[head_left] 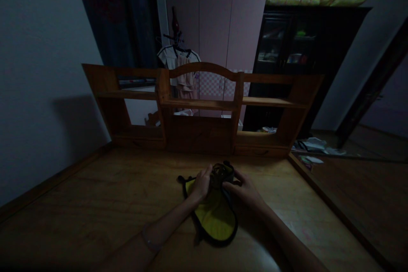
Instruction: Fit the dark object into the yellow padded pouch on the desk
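Note:
A yellow cloth piece with a dark border [216, 219] lies on the wooden surface [95, 204] in front of me. My left hand [201, 185] rests on its upper left part, fingers curled onto the fabric. My right hand [244, 189] grips the cloth's far end, where the fabric is bunched or rolled into a dark lump [223, 172]. Both hands meet at that lump. The room is dim, so the cloth's exact shape is hard to read.
A wooden shelf unit with an arched middle [204, 106] stands at the far edge of the surface. Behind it are a pink wardrobe [219, 29], hanging clothes [178, 63] and a dark glass cabinet [296, 51]. Papers litter the floor [315, 144] at right.

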The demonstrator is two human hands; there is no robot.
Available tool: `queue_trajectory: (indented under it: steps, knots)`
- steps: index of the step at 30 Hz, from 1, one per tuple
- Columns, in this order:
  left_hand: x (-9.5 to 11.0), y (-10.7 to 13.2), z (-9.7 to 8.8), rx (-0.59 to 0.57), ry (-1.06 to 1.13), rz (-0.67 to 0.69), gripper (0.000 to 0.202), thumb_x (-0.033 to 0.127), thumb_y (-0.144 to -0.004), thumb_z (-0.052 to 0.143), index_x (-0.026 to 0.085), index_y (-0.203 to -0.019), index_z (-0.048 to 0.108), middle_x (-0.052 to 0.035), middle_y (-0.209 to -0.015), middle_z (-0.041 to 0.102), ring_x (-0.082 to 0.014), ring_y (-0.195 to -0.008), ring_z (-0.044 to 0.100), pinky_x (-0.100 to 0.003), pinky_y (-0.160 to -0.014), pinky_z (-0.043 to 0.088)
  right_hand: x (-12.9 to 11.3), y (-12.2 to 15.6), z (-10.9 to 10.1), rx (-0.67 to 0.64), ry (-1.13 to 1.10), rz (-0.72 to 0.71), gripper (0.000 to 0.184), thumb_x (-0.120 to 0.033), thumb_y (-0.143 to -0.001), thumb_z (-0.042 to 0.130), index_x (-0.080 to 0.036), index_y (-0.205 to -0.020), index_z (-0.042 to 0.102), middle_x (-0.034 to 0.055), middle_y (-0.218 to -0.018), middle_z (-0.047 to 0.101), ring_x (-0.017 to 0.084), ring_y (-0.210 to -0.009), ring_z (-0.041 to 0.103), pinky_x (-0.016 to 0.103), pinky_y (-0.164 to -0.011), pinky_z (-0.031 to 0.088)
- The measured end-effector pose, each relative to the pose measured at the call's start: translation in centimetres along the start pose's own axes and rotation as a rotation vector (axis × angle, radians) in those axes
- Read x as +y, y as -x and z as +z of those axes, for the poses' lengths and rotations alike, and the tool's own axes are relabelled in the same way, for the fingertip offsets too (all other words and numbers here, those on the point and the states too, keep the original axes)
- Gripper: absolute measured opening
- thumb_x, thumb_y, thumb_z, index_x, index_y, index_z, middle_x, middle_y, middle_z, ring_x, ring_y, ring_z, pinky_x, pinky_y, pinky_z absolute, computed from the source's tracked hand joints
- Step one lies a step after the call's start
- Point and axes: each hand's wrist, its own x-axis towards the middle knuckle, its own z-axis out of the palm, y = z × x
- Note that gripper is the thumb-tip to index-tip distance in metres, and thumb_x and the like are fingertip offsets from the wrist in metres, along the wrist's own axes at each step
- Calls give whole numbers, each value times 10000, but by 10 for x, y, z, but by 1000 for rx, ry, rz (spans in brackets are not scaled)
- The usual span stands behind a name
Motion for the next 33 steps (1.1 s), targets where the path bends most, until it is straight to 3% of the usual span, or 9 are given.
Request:
queue_trajectory:
  steps: [6,11,16,21,27,33]
  knots:
    - [11,5,3,96,3,-12,389,463,-862,454,184,-1040,658,-115,-1143,661,-274,-1167,533,-358,-1013,357,9,1,0,-23,52,20,744,-336,-645,804,-253,-1315,491,79,-1253,604,246,-911,676,377,-790,562]
    - [15,7,5,140,-6,18,444,475,-913,374,166,-1091,639,-120,-1178,642,-271,-1153,544,-369,-1002,361,8,4,2,-43,64,20,766,-321,-658,795,-241,-1338,451,87,-1143,657,254,-925,671,385,-788,566]
    - [20,11,3,143,-43,108,367,471,-920,401,219,-967,663,-71,-992,696,-246,-968,616,-325,-891,403,6,8,5,-11,122,-22,766,-297,-663,785,-253,-1350,448,93,-1173,638,250,-954,656,376,-790,562]
    - [26,12,2,163,-81,175,344,495,-919,422,232,-839,628,-31,-785,662,-218,-797,612,-279,-769,392,5,10,4,36,300,-145,730,-319,-672,782,-272,-1338,489,82,-1231,615,259,-990,631,415,-854,525]
    - [30,13,-2,196,-78,217,357,497,-931,394,229,-782,579,-12,-737,622,-193,-733,592,-249,-700,382,-1,8,2,41,401,-276,577,-338,-716,752,-266,-1262,580,62,-1137,676,280,-975,635,435,-867,501]
    - [33,13,-1,201,14,206,336,502,-909,442,224,-828,613,-10,-763,651,-186,-729,601,-241,-683,401,-7,8,1,58,406,-306,563,-318,-742,728,-291,-1280,566,46,-1161,670,285,-995,633,430,-847,510]
